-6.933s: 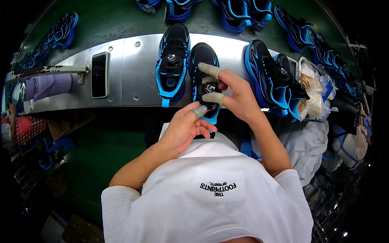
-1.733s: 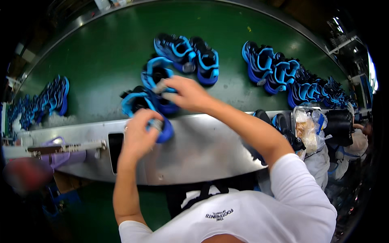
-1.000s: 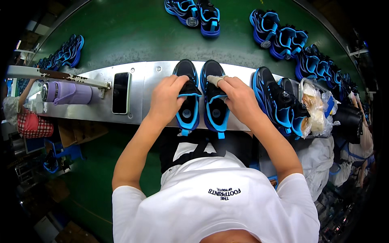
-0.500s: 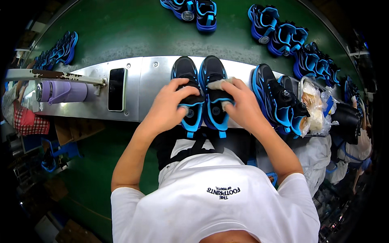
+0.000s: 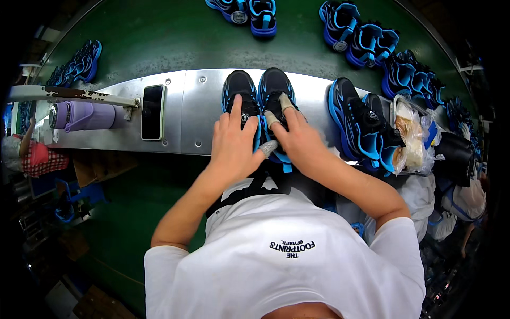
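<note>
belt: a wide dark green conveyor surface (image 5: 159,42) fills the far half of the scene, its edges bending with the lens
shelf: a long bare metal ledge (image 5: 196,114) runs left to right along the near edge of the belt, with round fasteners showing
rail: a pale, stained bar (image 5: 69,94) lies along the shelf's left end
floor: dark green floor (image 5: 133,212) below the shelf, on the near left
clutter: cardboard (image 5: 95,167) and blue pieces sit in shadow under the shelf's left end
light: brightest on the metal; the rim of the view falls to black
</note>
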{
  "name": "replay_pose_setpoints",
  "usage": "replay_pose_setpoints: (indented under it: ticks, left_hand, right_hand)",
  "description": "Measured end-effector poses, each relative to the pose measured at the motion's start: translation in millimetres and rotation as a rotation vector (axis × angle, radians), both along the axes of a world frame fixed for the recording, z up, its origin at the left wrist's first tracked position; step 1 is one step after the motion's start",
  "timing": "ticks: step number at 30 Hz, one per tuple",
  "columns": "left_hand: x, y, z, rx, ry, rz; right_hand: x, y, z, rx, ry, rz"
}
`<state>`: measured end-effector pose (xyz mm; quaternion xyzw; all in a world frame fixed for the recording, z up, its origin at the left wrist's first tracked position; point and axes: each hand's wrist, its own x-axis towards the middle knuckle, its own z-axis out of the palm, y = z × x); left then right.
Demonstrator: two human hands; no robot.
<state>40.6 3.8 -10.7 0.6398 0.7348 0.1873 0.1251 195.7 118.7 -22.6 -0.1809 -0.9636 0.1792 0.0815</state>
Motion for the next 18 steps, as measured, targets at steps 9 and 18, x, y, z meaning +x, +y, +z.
replay_pose_setpoints:
  ticks: [9,18]
  left_hand:
    - [-0.4,5.0,0.6,0.003,-0.077,0.183]
    - [-4.2,16.2,-22.6,0.312,-0.276,0.338]
  right_hand:
    - [2.4,24.8,17.0,-0.619,0.182,0.034]
    - [4.0,32.3,3.8,-0.276,0.314,0.066]
